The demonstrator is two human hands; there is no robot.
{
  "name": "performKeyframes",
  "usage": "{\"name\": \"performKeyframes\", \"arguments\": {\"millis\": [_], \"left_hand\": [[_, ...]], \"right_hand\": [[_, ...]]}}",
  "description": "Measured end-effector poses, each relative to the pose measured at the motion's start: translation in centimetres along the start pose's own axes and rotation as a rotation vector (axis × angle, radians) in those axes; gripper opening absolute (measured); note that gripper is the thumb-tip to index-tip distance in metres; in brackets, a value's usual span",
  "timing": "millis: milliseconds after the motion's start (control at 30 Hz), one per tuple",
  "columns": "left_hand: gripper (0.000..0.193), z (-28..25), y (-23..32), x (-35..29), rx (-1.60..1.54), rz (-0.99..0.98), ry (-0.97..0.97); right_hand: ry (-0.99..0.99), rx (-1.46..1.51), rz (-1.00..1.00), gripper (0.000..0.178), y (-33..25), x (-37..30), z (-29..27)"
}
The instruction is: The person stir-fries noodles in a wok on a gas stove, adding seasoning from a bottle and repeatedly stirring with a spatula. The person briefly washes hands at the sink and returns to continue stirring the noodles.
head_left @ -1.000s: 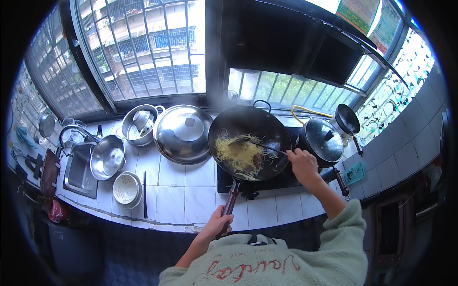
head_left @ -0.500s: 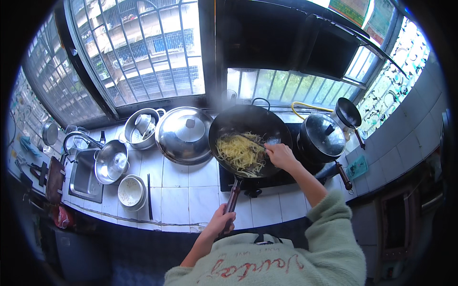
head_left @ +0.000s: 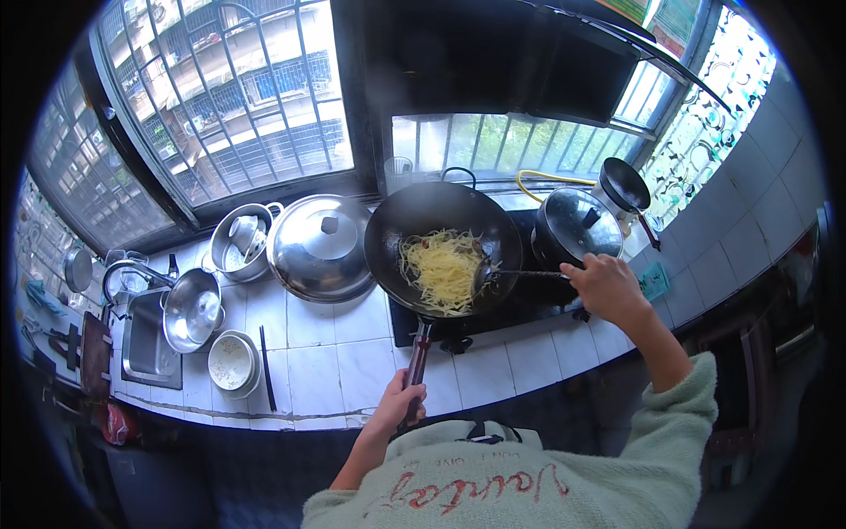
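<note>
Pale yellow shreds of food, like shredded potato (head_left: pixel 445 273), are heaped in the middle of a black wok (head_left: pixel 397 212) on the stove. My left hand (head_left: pixel 394 406) is wrapped round the wok's brown handle (head_left: pixel 419 353) near the counter's front edge. At the right of the wok, my right hand (head_left: pixel 608 289) grips the end of a dark spatula (head_left: pixel 527 274). Its shaft crosses the wok's right rim, and its blade touches the right side of the shreds.
A domed steel lid (head_left: pixel 304 275) lies left of the wok; a glass-lidded pot (head_left: pixel 573 234) stands right of it. A small black pan (head_left: pixel 624 183) is behind that pot. Farther left are stacked bowls (head_left: pixel 231 361), chopsticks (head_left: pixel 267 370), a steel basin (head_left: pixel 191 310) and a sink (head_left: pixel 145 335).
My right hand has drawn away from over the wok to the right, exposing the spatula's shaft. The shreds sit more gathered in the middle. My left hand keeps its grip.
</note>
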State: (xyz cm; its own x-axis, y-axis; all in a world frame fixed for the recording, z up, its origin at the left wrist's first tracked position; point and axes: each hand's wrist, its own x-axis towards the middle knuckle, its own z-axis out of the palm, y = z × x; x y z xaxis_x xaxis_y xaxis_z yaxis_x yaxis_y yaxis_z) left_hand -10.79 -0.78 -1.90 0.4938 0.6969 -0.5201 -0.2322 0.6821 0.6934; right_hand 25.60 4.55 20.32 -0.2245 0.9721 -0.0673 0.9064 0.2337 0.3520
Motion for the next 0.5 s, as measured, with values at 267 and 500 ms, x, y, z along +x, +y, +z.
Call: {"name": "performKeyframes", "arguments": {"millis": [267,500], "left_hand": [[0.038,0.3,0.3,-0.2,0.01,0.021,0.024],[0.038,0.1,-0.2,0.2,0.008,0.023,-0.006]], "right_hand": [[-0.128,-0.067,0.085,0.02,0.0,0.9,-2.8],[0.011,-0.067,-0.075,0.014,-4.9,6.6,0.9]]}}
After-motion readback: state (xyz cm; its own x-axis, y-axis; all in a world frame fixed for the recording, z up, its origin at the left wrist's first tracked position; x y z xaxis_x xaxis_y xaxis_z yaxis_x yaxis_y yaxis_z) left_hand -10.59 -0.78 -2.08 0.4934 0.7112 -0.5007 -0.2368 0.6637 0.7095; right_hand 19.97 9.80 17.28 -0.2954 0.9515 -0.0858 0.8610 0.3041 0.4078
